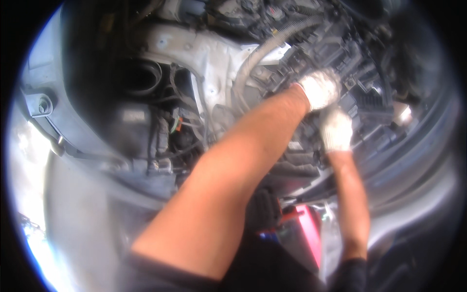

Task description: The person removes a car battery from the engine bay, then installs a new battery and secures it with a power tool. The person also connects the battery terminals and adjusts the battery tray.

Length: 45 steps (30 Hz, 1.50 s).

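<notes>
Both my hands wear white knit gloves and work close together over black parts in a car's engine bay. My left hand (pixel 320 90) looks rounded and closed at a dark plastic box-like assembly (pixel 348 61); what it grips, if anything, is hidden. Just nearer to me, my right hand (pixel 336 129) reaches down among the dark parts. Its fingers are hidden and blurred, so I cannot tell whether they hold anything. A grey corrugated hose (pixel 260 53) curves past on the far side of my left forearm.
A pale metal body panel (pixel 214 73) lies left of the hose. Further left are a round dark opening (pixel 146 78) and a black box (pixel 134 129) with wires beside it. The car's grey fender (pixel 418 209) borders the near right. A pink-red strip (pixel 310 233) shows between my arms.
</notes>
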Motion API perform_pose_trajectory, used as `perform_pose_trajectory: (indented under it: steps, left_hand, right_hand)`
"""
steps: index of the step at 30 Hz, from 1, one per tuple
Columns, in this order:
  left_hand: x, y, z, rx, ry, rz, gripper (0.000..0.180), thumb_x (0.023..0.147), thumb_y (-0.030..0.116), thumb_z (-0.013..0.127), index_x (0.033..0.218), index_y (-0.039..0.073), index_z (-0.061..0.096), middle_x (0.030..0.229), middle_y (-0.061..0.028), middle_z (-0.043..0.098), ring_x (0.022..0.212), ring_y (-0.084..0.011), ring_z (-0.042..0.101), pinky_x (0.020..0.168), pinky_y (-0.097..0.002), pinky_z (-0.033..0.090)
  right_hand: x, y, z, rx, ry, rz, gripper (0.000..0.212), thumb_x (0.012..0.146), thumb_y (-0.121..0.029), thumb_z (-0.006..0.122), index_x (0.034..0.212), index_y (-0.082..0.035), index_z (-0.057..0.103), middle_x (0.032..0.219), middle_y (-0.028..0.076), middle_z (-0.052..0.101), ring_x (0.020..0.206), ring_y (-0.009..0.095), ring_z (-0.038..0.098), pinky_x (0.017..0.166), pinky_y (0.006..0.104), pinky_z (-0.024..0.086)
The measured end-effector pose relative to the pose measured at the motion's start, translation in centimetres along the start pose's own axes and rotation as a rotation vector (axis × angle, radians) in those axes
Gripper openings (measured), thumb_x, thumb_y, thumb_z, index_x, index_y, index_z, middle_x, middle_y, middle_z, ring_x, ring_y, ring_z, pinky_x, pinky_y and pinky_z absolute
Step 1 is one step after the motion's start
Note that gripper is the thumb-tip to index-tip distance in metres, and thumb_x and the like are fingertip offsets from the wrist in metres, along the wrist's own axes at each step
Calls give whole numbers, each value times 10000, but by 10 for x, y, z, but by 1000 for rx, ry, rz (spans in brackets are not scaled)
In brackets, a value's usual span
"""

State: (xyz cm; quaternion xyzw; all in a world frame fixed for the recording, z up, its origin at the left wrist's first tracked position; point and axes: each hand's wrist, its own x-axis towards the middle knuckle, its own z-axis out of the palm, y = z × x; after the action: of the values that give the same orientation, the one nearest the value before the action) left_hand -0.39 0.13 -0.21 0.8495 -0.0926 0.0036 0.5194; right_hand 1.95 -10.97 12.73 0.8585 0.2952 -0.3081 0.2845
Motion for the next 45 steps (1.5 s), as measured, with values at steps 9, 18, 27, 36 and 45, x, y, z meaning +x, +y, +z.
perform_pose_trajectory:
  steps: [9, 18, 27, 36, 45]
  left_hand:
    - [0, 2, -5, 1, -74, -5, 282, 978, 103, 586, 1118, 9, 812, 1219, -215, 772, 1192, -334, 724, 1073, -407, 563]
    - [0, -1, 8, -60, 68, -22, 283, 982, 112, 581, 1108, 4, 810, 1235, -225, 764, 1190, -335, 725, 1084, -405, 555]
    - [3, 0, 8, 51, 12, 6, 287, 991, 110, 575, 1140, 21, 803, 1235, -167, 775, 1189, -299, 728, 1084, -393, 547]
    - [2, 0, 4, -3, -22, -9, 296, 990, 99, 578, 1163, 16, 803, 1256, -197, 766, 1208, -317, 723, 1093, -391, 549]
    - [3, 1, 7, 19, -16, -14, 296, 999, 98, 580, 1172, 12, 804, 1254, -197, 772, 1196, -312, 731, 1097, -398, 547]
  right_hand:
    - [3, 19, 16, -124, -57, -92, 190, 981, -125, 592, 971, 31, 701, 891, 258, 746, 830, 426, 765, 775, 516, 621]
    - [3, 14, 21, 70, 179, 28, 139, 969, -130, 650, 942, -11, 716, 843, 248, 745, 768, 453, 747, 721, 545, 610]
    - [0, -23, 17, 68, 189, 196, 155, 941, -124, 665, 959, 24, 705, 847, 304, 732, 826, 489, 742, 780, 559, 602]
    - [1, -20, 9, -15, 89, 208, 224, 981, -198, 682, 961, 22, 719, 924, 269, 770, 815, 441, 776, 788, 522, 637]
    - [1, 6, 29, -230, 167, -36, 173, 957, -180, 662, 957, -12, 703, 812, 241, 716, 742, 440, 717, 720, 536, 587]
